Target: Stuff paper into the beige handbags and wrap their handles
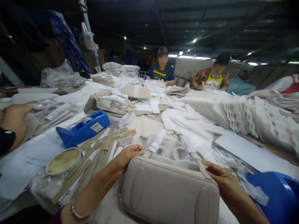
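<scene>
A beige handbag (168, 189) lies in front of me, its stitched panel with two oval outlines facing me. My left hand (128, 157) grips the bag's upper left corner, thumb and fingers closed on the edge. At the upper right corner, my right hand (216, 172) holds the bag near its side tab. White wrap (157, 142) covers parts of the handles, which lean away behind the bag's top edge. Pale filling shows inside the opening.
Left are a blue tape dispenser (85, 127), a round tin (63, 161) and cardboard strips. Another blue dispenser (275, 194) stands right. Foam sheets (243, 115) and more bags (136, 91) lie beyond. Two people work across the table; another person's arm (15, 123) reaches in at left.
</scene>
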`<state>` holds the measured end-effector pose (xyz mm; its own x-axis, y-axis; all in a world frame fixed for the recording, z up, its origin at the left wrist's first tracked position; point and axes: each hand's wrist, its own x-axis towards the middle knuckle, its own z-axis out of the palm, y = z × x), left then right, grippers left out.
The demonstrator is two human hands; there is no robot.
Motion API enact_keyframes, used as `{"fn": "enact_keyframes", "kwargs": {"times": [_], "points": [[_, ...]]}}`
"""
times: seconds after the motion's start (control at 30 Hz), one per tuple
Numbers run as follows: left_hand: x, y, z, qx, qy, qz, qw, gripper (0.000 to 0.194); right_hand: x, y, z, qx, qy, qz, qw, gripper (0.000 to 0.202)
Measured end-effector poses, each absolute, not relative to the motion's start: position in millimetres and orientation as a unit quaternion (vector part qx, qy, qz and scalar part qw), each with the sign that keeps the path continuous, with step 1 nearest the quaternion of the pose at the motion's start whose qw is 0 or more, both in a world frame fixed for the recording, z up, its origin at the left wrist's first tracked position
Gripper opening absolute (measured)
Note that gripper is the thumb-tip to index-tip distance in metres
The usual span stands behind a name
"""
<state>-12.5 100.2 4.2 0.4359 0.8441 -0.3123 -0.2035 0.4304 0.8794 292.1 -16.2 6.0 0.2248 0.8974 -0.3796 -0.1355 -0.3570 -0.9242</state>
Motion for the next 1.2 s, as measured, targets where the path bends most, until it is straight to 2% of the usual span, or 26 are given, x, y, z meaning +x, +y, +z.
{"fn": "enact_keyframes", "kwargs": {"times": [0.17,0.33,0.47,0.53,0.63,0.77,0.83,0.9,1.0,1.07,1.13,1.2], "points": [[-10.7,93.0,-0.7,0.378,0.382,0.342,0.771,0.020,295.4,-19.8,15.1,-0.601,-0.374,0.543,0.452,0.035],[-9.9,87.3,-5.6,0.344,0.373,0.363,0.782,0.022,288.6,-29.8,21.6,-0.600,-0.447,0.494,0.442,0.066],[-8.2,85.6,-7.2,0.337,0.373,0.380,0.777,0.024,282.6,-41.6,14.2,-0.682,-0.478,0.392,0.390,0.075],[-8.3,85.2,-7.5,0.345,0.377,0.383,0.769,0.025,278.5,-43.8,9.7,-0.727,-0.477,0.326,0.370,0.074],[-10.1,81.9,-5.8,0.368,0.377,0.392,0.754,0.028,270.7,-41.4,6.7,-0.724,-0.488,0.300,0.383,0.061],[-14.0,73.8,-0.1,0.430,0.314,0.411,0.740,0.046,262.2,-37.8,5.1,-0.721,-0.466,0.322,0.397,0.054],[-15.5,71.6,2.2,0.476,0.286,0.404,0.727,0.062,262.1,-39.1,3.0,-0.727,-0.449,0.326,0.405,0.058],[-16.7,71.6,3.2,0.500,0.281,0.400,0.715,0.068,265.9,-41.4,2.6,-0.739,-0.445,0.308,0.402,0.066],[-18.2,73.1,2.3,0.499,0.276,0.400,0.717,0.065,273.5,-40.4,11.4,-0.772,-0.500,0.204,0.335,0.088],[-19.2,73.5,0.9,0.497,0.267,0.401,0.722,0.064,271.2,-33.8,23.7,-0.748,-0.593,0.100,0.281,0.094],[-19.8,72.9,-0.8,0.492,0.259,0.407,0.725,0.063,257.3,-22.5,37.4,-0.681,-0.690,0.040,0.241,0.085],[-19.8,72.1,-2.3,0.487,0.251,0.415,0.726,0.062,233.0,-8.8,48.0,-0.627,-0.752,0.043,0.198,0.072]]}}
